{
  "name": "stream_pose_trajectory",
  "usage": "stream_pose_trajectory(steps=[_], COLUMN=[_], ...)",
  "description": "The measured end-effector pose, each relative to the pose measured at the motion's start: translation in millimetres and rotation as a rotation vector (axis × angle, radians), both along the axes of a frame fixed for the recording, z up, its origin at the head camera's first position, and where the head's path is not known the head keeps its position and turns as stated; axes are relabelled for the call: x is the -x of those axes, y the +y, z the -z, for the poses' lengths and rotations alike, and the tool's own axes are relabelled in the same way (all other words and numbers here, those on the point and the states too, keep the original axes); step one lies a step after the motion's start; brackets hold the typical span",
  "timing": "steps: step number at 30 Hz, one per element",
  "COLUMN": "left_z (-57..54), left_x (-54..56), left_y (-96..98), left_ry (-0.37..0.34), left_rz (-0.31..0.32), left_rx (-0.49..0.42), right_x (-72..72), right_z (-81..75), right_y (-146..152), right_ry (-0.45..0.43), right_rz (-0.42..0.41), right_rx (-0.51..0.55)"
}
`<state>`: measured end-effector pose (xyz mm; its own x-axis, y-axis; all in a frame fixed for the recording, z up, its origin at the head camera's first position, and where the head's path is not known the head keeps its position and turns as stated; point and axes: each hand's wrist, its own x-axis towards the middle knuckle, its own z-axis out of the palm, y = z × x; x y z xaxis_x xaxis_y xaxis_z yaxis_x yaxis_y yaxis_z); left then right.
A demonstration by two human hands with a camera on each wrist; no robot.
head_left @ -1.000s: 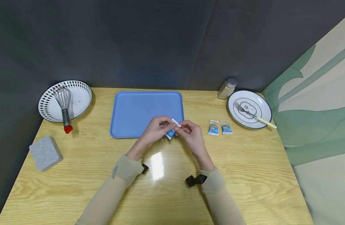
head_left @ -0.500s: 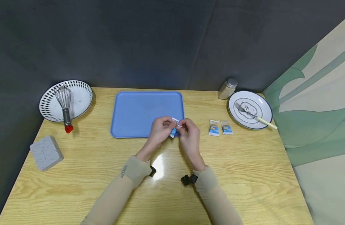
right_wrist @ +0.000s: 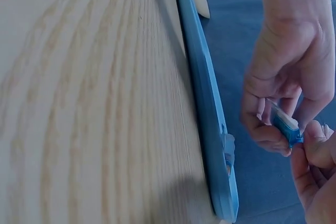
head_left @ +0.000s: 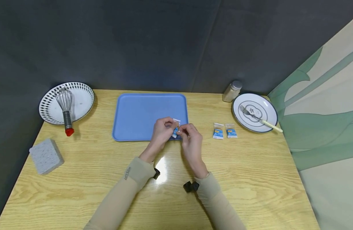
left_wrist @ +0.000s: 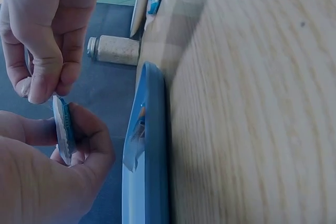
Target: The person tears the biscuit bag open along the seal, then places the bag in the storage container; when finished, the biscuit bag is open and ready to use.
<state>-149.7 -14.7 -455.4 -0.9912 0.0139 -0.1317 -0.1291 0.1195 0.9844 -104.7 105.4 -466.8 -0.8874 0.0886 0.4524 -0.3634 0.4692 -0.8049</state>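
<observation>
A small blue-and-white packet [head_left: 175,132] is held between both hands over the near right part of the blue tray [head_left: 147,111]. My left hand [head_left: 161,132] grips its body between thumb and curled fingers. At the packet's edge, the thumb and forefinger of my right hand [head_left: 192,140] pinch its blue corner, as the right wrist view shows around the packet [right_wrist: 286,125]. A pale, clear scrap [left_wrist: 25,86] shows at the right fingers in the left wrist view. Inside the tray's rim lies a clear wrapper piece [left_wrist: 137,139] with an orange-brown bit.
Two similar packets [head_left: 218,131] lie right of the tray. Behind them stand a glass shaker [head_left: 232,91] and a plate [head_left: 239,118] bearing a fork [head_left: 264,121]. At left are a patterned bowl [head_left: 47,110], a whisk [head_left: 67,119] and a grey sponge-like block [head_left: 47,156].
Both hands stay on the packet while it has turned, showing more of its blue face. The right hand has shifted slightly left and nearer; the left hand has moved slightly right.
</observation>
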Motion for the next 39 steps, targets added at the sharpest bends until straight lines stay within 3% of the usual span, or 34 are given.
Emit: stream_pose_trajectory(steps=[17, 39], left_z=[3.7, 7.5], left_x=[0.4, 2.4], left_y=[-3.2, -6.8], left_ry=[-0.047, -0.053], left_rz=[-0.021, -0.034], left_rx=[-0.015, -0.021], right_x=[-6.1, -13.8], right_z=[4.6, 6.9], right_y=[-2.4, -6.3], right_ry=[-0.011, -0.008], right_rz=[-0.029, -0.054], right_rx=[-0.007, -0.009])
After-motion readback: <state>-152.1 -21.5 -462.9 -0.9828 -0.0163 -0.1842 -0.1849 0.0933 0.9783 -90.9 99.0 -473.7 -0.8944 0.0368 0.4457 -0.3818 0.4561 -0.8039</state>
